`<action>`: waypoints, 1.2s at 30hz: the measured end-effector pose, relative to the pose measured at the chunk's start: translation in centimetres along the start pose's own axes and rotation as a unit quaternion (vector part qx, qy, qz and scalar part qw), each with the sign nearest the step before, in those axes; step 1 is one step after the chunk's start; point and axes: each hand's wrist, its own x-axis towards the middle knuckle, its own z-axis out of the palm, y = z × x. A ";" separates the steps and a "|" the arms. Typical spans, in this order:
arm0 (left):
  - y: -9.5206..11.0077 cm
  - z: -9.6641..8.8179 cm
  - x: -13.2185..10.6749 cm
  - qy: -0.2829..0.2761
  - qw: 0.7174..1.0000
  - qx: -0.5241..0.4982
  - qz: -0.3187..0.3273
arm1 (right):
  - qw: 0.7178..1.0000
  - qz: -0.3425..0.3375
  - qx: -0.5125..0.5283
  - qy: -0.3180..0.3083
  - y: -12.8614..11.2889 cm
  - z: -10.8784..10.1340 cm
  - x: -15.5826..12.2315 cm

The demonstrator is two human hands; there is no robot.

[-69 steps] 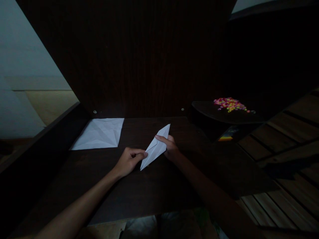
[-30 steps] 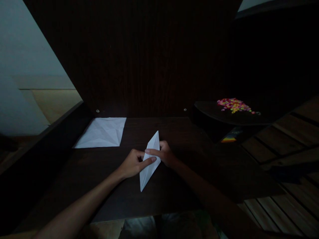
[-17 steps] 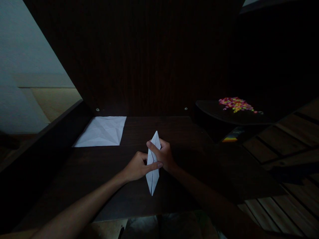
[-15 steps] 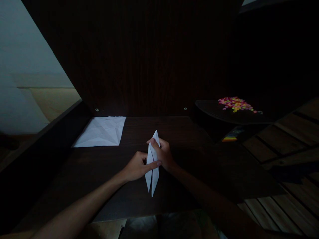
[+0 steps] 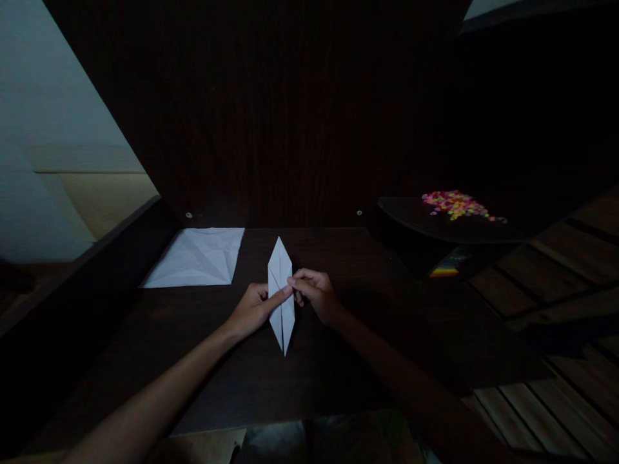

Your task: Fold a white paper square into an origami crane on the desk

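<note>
A white paper folded into a long, narrow diamond [image 5: 281, 290] lies on the dark wooden desk [image 5: 338, 361], one tip pointing away from me and one toward me. My left hand [image 5: 254, 308] presses its forefinger across the middle of the shape from the left. On the right edge of the folded paper my right hand [image 5: 313, 295] pinches with curled fingers. Both hands hold the same piece.
A creased, unfolded white sheet [image 5: 196, 256] lies flat at the back left of the desk. A pile of small coloured beads [image 5: 454, 204] sits on a dark raised shelf at the right. A dark wooden back panel [image 5: 290, 116] stands behind. Wooden slats [image 5: 556, 386] show at the lower right.
The folded paper was tilted and partly lifted between my hands; it has turned to point straight away from me and now lies flat on the desk, a little farther left.
</note>
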 end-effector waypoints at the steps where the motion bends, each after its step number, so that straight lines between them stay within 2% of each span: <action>1: 0.0 0.0 0.0 -0.005 1.000 0.004 -0.004 | 1.000 -0.001 0.002 0.002 0.0 -0.1 0.1; 8: 0.8 -0.5 0.2 -0.020 1.000 -0.020 -0.004 | 0.999 0.001 0.033 0.024 0.2 -0.4 0.4; 16: 0.3 -0.9 0.6 0.091 0.996 -0.021 -0.001 | 0.999 0.000 0.022 0.023 0.5 -0.6 0.9; 23: -1.0 -1.3 1.4 0.111 0.991 -0.080 0.002 | 0.999 -0.011 0.009 0.032 1.0 -0.8 1.3; 27: -1.4 -1.3 1.8 0.133 0.988 -0.078 0.008 | 1.000 -0.006 -0.004 0.028 1.4 -1.3 1.8; 32: -1.3 -1.1 1.9 0.127 0.990 -0.065 0.008 | 0.999 0.011 -0.008 0.052 1.8 -1.7 2.2; 36: -1.4 -1.2 2.0 0.129 0.990 -0.056 0.022 | 0.998 -0.002 -0.010 0.059 2.0 -1.7 2.2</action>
